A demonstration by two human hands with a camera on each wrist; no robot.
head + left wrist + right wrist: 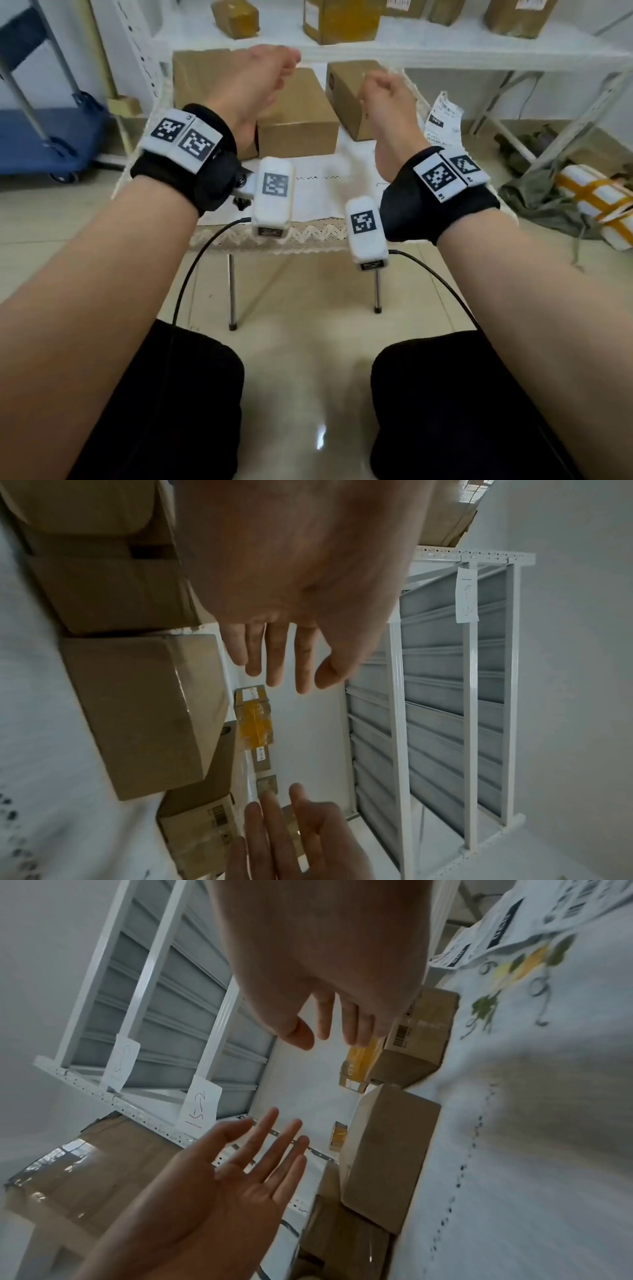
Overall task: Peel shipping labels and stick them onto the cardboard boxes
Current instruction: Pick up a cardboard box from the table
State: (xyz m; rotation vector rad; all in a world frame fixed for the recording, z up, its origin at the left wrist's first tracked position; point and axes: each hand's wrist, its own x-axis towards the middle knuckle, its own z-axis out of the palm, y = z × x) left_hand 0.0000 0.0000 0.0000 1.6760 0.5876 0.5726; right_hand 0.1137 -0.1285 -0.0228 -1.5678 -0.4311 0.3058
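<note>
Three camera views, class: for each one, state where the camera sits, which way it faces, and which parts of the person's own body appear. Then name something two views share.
Head: worn on the head, facing forward and down; shows both forearms, left hand, right hand, knees, over the table.
Left wrist: on the left wrist, looking along the open left hand towards the white shelf rack; right fingers enter below.
Right wrist: on the right wrist, along the right hand; left palm below.
Shared: every view shows the middle cardboard box.
</note>
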